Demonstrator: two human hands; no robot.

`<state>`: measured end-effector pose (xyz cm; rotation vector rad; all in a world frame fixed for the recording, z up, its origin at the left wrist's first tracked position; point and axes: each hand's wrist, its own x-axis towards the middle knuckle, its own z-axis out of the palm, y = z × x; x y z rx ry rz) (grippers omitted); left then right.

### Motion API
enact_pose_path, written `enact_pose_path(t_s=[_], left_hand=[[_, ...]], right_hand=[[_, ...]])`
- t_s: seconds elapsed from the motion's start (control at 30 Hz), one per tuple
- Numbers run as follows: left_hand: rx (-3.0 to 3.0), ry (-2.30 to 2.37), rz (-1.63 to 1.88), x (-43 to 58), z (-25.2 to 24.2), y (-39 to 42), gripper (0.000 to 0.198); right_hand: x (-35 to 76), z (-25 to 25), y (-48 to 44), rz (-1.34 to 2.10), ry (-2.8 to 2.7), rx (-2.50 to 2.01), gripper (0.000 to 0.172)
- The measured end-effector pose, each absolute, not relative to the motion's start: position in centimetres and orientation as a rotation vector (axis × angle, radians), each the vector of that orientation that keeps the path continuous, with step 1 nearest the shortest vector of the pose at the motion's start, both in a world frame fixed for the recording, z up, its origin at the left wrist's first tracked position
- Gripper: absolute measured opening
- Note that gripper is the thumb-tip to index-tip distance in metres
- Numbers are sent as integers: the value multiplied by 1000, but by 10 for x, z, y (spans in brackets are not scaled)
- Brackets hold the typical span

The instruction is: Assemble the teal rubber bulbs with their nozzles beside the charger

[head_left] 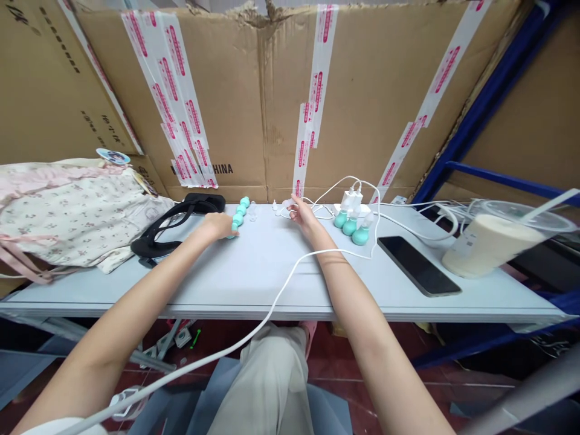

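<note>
My left hand is closed at the near end of a row of mint-green rubber bulbs, its fingers around the nearest one. Beside the row lie a few small clear plastic pieces. My right hand is farther right, with its fingertips pinched on a small clear plastic piece, partly hidden by the fingers. Another small clear piece rests just left of it. Right of my right forearm stand three mint-green bulbs with clear tips, grouped together.
A white charger with cables stands behind the tipped bulbs. One white cable crosses in front of me. To the right lie a phone and a lidded cup with straw. A black strap headset and floral bag sit left. Cardboard walls the back.
</note>
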<state>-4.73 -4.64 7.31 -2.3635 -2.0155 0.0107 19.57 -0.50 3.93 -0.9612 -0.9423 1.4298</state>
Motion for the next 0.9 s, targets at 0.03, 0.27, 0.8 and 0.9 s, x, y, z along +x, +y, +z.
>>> enact_pose_path(t_s=[0.03, 0.27, 0.8, 0.9], left_hand=[[-2338, -2022, 226, -51, 76, -52, 32], [-2663, -1763, 262, -54, 98, -71, 50], [-3011, -1801, -1468, 16, 20, -5, 44], [-2987, -1768, -1556, 15, 20, -6, 45]], right_hand=[[196, 39, -5, 1433, -940, -962, 35], [196, 34, -5, 1476, -1008, -885, 23], [204, 29, -5, 1342, -1178, -880, 38], [206, 28, -4, 1318, -1192, -929, 39]])
